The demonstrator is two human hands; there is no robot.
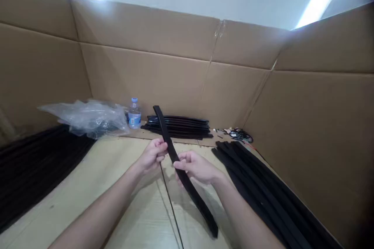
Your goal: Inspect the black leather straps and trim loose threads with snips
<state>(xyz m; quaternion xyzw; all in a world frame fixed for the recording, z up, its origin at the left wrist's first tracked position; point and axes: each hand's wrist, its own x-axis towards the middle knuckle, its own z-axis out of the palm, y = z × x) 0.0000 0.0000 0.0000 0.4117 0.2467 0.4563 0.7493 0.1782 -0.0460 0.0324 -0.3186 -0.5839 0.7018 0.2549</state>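
Held strip [190, 188] looks smooth, with a dull sheen. Walls [146, 78]: matt cardboard. Bag [93, 116]: crinkled, glossy plastic; bottle [134, 118], smooth plastic.

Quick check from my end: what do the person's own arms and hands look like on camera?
Left hand and right hand are both ungloved. Left forearm and right forearm show no sleeves, and I see no watch, bracelet, cable or marking. Some fingers are partly hidden.
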